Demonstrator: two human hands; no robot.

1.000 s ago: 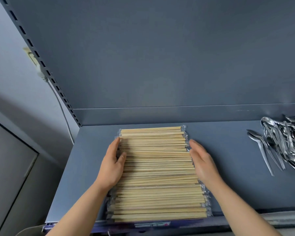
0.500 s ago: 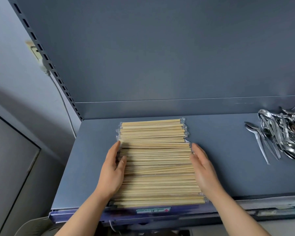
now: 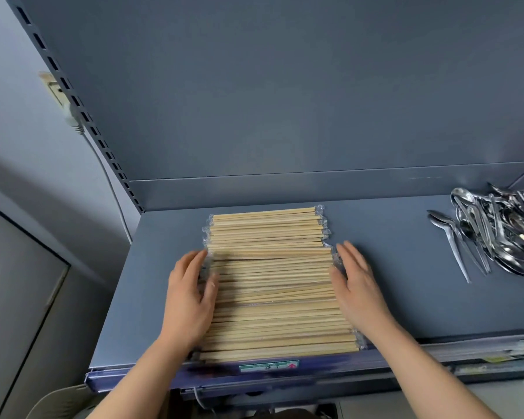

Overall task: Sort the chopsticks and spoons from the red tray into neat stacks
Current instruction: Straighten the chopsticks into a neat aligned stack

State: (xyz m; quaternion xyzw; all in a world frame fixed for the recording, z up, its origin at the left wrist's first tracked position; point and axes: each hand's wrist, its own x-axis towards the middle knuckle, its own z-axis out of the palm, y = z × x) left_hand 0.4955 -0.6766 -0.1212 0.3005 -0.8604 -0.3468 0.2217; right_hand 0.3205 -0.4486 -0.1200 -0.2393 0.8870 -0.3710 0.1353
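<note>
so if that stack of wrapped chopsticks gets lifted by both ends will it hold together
The chopstick stack would probably slide apart: loose pairs in glossy wrappers, nothing visibly binding them. The sticks look stiff, so pressing the ends, where the left hand and right hand sit, should square them.

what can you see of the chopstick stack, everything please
The chopstick stack is a flat bed of pale wooden sticks in clear plastic wrappers, lying crosswise and parallel on the grey shelf, from its front lip toward the back. Its ends are slightly ragged. The left hand presses its left ends, the right hand its right ends, fingers straight.
</note>
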